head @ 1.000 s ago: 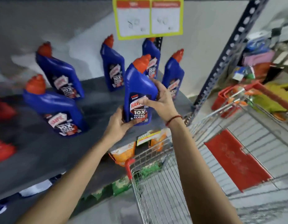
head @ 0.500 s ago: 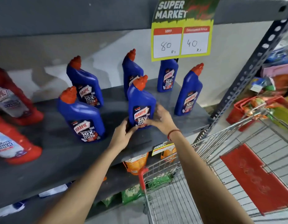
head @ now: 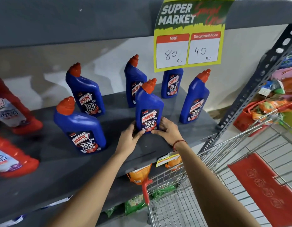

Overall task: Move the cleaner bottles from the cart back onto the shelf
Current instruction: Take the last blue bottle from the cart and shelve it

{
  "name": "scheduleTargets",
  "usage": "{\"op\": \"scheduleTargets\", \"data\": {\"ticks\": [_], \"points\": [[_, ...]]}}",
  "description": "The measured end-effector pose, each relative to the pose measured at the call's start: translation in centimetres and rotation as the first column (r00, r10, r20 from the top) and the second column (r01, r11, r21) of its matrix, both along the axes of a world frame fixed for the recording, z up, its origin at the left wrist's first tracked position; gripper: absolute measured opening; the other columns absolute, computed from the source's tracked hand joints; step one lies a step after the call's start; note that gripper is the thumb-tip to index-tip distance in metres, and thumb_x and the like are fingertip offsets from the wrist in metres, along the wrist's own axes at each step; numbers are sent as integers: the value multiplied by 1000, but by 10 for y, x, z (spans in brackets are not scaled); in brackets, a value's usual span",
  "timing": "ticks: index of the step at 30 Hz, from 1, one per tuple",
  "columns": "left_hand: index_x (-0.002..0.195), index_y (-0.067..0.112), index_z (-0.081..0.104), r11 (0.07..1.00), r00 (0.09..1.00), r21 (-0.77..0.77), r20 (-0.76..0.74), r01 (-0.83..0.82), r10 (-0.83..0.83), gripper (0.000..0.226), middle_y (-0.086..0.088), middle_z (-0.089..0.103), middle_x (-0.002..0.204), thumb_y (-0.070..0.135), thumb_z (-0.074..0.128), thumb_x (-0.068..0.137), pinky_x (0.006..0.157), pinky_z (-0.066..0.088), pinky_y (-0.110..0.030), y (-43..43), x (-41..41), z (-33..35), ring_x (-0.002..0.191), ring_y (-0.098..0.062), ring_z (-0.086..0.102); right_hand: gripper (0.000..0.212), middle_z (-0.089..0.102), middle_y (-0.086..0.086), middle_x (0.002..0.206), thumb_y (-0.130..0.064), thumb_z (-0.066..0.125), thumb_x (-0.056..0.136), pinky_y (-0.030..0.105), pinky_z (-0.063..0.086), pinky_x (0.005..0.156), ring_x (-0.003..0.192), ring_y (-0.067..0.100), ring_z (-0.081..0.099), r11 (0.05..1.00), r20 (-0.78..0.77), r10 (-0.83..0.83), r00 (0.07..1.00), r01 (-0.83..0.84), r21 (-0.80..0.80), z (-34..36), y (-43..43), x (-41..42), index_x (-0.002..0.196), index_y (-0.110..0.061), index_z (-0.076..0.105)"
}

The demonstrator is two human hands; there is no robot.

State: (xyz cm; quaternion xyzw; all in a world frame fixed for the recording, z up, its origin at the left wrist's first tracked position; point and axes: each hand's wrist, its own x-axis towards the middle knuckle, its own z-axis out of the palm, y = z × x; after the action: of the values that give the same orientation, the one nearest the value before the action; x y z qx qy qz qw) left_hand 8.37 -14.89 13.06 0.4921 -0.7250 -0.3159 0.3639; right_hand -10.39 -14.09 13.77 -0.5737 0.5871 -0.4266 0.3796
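Now | my left hand (head: 131, 136) and right hand (head: 166, 131) clasp the blue bottle (head: 149, 108); it stands upright on the shelf (head: 142, 149)

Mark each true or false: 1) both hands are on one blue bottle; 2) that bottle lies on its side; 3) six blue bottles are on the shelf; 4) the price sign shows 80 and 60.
1) True: the left hand and right hand flank the front blue bottle.
2) False: it stands upright on the shelf.
3) True.
4) False: the price sign reads 80 and 40.
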Motion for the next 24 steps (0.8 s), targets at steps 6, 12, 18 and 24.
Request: {"op": "scheduleTargets", "data": {"ticks": [6, 12, 18, 24], "points": [[124, 6, 50, 999, 998, -45, 49, -23, 26, 49, -12, 67, 116, 31, 64, 83, 83, 46, -24, 0, -2, -3, 108, -23, 62, 62, 63, -7, 110, -8, 79, 69, 1, 47, 78, 91, -14, 61, 1000, 28, 5, 1000, -6, 23, -3, -2, -5, 125, -12, 53], [123, 8, 53, 999, 998, -9, 58, -39, 40, 50, -11, 67, 116, 35, 64, 83, 86, 48, -27, -1, -3, -5, 108, -22, 62, 62, 64, -8, 109, -13, 81, 67, 5, 48, 81, 90, -15, 60, 1000, 8, -7, 1000, 6, 25, -6, -3, -10, 124, -13, 55], [131, 8, 46, 998, 998, 59, 57, -23, 19, 57, -11, 63, 124, 29, 67, 82, 91, 45, -28, 6, -3, 7, 116, -23, 58, 72, 60, 2, 120, -4, 80, 67, 29, 46, 99, 111, 11, 58, 994, 101, -104, 989, 101, 33, 4, 11, 1, 131, -4, 46], [131, 17, 48, 984, 964, 154, -236, -84, 120, 51, 1, 57, 128, 20, 66, 83, 93, 43, -12, 71, 43, 13, 116, -1, 54, 27, 67, -4, 92, -18, 76, 75, 17, 55, 66, 77, 0, 64, 745, 389, -593, 705, 663, -66, 4, 60, 54, 98, -20, 62]]}}
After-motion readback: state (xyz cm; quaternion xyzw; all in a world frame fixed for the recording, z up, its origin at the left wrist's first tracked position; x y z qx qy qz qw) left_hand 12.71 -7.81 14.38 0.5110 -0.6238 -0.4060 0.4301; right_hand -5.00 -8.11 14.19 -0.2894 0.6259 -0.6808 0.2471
